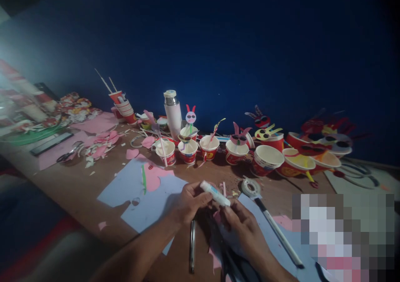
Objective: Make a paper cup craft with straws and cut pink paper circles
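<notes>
My left hand [189,203] and my right hand [242,227] both hold a white glue stick [215,193] above the table, the left at its capped end and the right at its lower end. Just below my hands lies a thin dark pen [192,246]. Dark scissor-like handles [231,253] lie under my right hand, partly hidden. A roll of clear tape [251,187] stands near my right fingertips. A pale blue paper sheet [140,190] with a pink cutout [153,177] lies to the left.
Decorated red paper cups [237,148] with cut-out faces line the wooden table's [84,194] far side, behind my hands. A white thermos [173,114] stands among them. Paper scraps and scissors [70,153] lie at the left. A blurred patch covers the lower right.
</notes>
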Demonstrator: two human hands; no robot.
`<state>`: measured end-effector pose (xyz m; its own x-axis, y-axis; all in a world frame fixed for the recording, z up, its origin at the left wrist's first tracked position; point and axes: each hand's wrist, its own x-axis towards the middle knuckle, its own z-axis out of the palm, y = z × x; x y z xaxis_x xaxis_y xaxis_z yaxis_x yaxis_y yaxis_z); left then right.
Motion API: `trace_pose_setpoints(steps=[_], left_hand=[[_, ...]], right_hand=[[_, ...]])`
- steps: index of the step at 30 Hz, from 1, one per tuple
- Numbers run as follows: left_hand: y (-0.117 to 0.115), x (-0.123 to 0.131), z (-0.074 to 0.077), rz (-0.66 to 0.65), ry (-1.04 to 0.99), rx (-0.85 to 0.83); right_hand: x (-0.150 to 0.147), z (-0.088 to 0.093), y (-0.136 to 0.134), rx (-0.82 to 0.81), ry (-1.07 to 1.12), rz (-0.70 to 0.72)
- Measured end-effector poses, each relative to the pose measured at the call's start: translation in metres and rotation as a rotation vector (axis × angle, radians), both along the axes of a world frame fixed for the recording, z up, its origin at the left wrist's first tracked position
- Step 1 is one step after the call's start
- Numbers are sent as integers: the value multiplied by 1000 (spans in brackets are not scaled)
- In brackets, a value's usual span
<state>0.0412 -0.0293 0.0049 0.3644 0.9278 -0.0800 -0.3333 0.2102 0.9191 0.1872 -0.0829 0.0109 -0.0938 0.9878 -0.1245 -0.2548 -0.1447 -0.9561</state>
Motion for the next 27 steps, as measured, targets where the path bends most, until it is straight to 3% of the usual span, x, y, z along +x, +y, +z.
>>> trace_pose_setpoints(steps=[5, 13, 20, 27], left_hand=[[0, 0, -4, -27, 27, -14], [-2, 3, 1, -21, -9, 20], [-4, 5, -1, -61, 2, -10], [0, 2, 0, -5, 26, -16]], right_hand=[[-3, 1, -5, -181, 79, 97], [0, -6, 0, 56, -65, -75], [-3, 4, -3, -316, 135, 110], [0, -1, -2, -31, 10, -33]])
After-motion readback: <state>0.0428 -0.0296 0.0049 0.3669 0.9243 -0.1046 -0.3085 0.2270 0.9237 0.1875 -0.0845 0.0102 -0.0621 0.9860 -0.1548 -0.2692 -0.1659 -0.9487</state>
